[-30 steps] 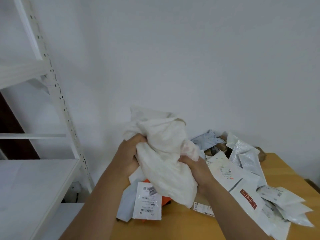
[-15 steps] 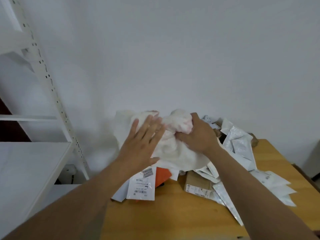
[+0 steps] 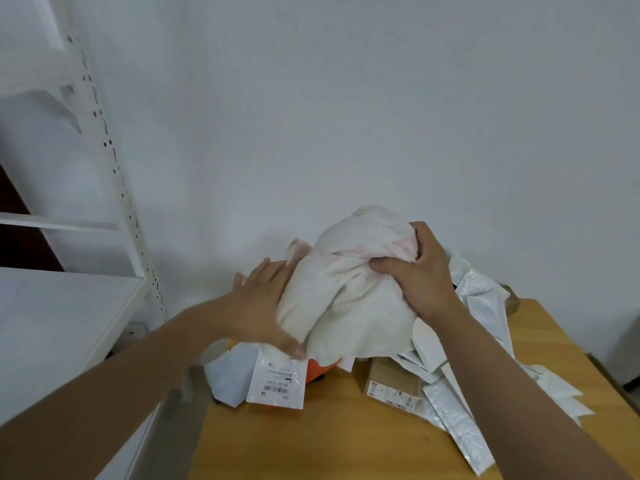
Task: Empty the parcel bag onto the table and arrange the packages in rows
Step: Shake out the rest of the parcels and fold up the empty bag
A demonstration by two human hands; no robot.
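Table (image 3: 339, 434): packages heaped along its far edge, against the wall (image 3: 346, 116). Crumpled parcel bag (image 3: 349, 299): on top of the heap, toward the far left corner. Left hand (image 3: 263, 306): against the bag's left side. Right hand (image 3: 415, 271): on the bag's upper right. Labelled mailer (image 3: 278, 381): below the bag, at the heap's near left edge; another flat mailer (image 3: 228, 377) just left of it, overhanging the table's left edge. Cardboard box (image 3: 391, 382): right of the labelled mailer, under the heap's near edge. Loose mailers (image 3: 481, 306): spread right of the bag toward the right edge. Shelving unit (image 3: 62, 306): left of the table, beside the wall.
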